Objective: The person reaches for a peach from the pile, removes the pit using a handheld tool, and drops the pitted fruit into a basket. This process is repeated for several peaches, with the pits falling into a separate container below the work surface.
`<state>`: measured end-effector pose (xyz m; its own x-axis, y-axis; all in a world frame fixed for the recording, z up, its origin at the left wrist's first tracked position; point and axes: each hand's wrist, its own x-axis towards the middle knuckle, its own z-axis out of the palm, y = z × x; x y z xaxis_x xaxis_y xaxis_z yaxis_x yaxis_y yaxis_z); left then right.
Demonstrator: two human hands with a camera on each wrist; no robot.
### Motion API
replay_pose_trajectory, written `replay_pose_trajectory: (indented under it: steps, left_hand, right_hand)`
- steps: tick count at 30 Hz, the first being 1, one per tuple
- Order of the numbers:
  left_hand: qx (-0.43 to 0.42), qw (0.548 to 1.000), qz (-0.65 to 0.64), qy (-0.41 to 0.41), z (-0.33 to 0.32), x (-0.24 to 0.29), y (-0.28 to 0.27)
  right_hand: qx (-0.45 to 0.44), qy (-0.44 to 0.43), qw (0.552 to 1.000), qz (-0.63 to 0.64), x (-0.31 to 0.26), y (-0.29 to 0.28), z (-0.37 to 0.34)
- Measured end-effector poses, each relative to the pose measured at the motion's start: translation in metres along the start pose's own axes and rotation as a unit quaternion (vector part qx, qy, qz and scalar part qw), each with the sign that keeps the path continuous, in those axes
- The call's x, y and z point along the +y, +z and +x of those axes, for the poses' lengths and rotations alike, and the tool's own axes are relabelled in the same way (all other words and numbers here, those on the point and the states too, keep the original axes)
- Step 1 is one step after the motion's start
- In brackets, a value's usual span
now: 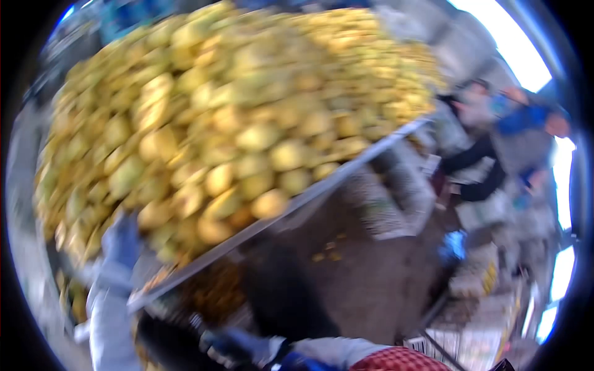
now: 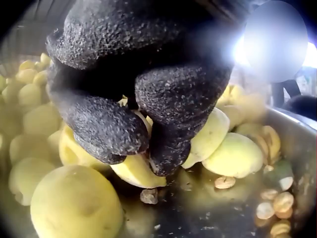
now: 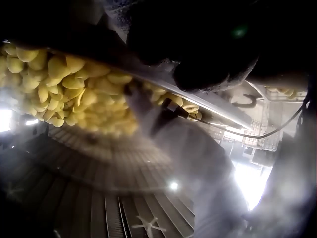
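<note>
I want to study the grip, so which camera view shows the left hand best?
The left wrist view: the left hand is large there, fingers curled round a yellow fruit piece. The head view shows it small and blurred at the fruit heap; the right wrist view, likewise.

Head view: motion blur softens the fruit pile (image 1: 247, 130) and both hands, left hand (image 1: 120, 238) and right hand (image 1: 238, 347). Left wrist view: the top edge crops the left hand; its fingers partly cover a fruit piece (image 2: 134, 171). A pale blur obscures a bystander (image 2: 286, 89)'s head. Right wrist view: shadow obscures the right hand; its contents, if any, appear indeterminable.
</note>
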<state>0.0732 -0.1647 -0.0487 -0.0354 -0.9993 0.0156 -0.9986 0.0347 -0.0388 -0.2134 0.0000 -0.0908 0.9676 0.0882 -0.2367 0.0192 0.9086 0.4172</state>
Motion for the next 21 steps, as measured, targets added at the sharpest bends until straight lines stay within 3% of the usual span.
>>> replay_pose_trajectory:
  steps: [1,2,5,6,8,10,12,13,14,15,16,17,18,20,21]
  left_hand:
    - [-0.053,0.997,0.033,-0.052,0.010,-0.004,0.016]
    - [-0.043,0.997,0.024,-0.055,0.008,-0.007,0.020]
    - [0.006,0.996,-0.024,-0.083,-0.005,0.000,0.016]
    - [-0.024,0.983,-0.151,-0.097,-0.008,0.002,0.005]
    - [-0.086,0.908,-0.393,-0.122,-0.020,0.006,-0.014]
    - [0.087,0.878,-0.455,-0.123,-0.042,0.025,-0.024]
    - [0.168,0.847,-0.485,-0.141,-0.072,0.033,-0.023]
    - [0.139,0.825,-0.525,-0.159,-0.091,0.044,-0.032]
    - [0.167,0.722,-0.653,-0.155,-0.112,0.061,-0.025]
    - [0.126,0.712,-0.663,-0.195,-0.127,0.084,-0.042]
    - [0.090,0.707,-0.658,-0.243,-0.143,0.102,-0.056]
    - [0.034,0.633,-0.709,-0.310,-0.148,0.124,-0.082]
    - [0.038,0.684,-0.685,-0.247,-0.160,0.129,-0.081]
    - [0.053,0.621,-0.735,-0.267,-0.178,0.135,-0.059]
    - [0.097,0.582,-0.755,-0.287,-0.182,0.140,-0.059]
  right_hand:
    - [0.041,-0.035,0.982,-0.181,-0.010,0.012,-0.009]
    - [0.038,-0.059,0.965,-0.253,-0.017,0.017,-0.009]
    - [0.030,-0.119,0.946,-0.300,-0.026,0.019,-0.007]
    - [0.031,-0.134,0.943,-0.304,-0.026,0.019,-0.006]
    - [0.030,-0.165,0.936,-0.310,-0.023,0.017,-0.006]
    - [0.031,-0.207,0.926,-0.314,-0.020,0.015,-0.001]
    - [0.058,-0.286,0.911,-0.293,-0.015,0.008,0.007]
    - [0.089,-0.359,0.893,-0.258,-0.010,0.002,0.013]
    - [0.119,-0.422,0.873,-0.216,-0.002,-0.005,0.021]
    - [0.107,-0.462,0.781,-0.406,-0.003,-0.014,0.018]
    - [0.123,-0.454,0.747,-0.469,0.002,0.007,0.013]
    - [0.140,-0.446,0.707,-0.531,0.008,0.029,0.008]
    - [0.155,-0.438,0.663,-0.587,0.014,0.051,0.002]
    - [0.243,-0.333,0.608,-0.678,0.015,0.086,-0.011]
    - [0.230,-0.352,0.570,-0.706,0.015,0.080,-0.008]
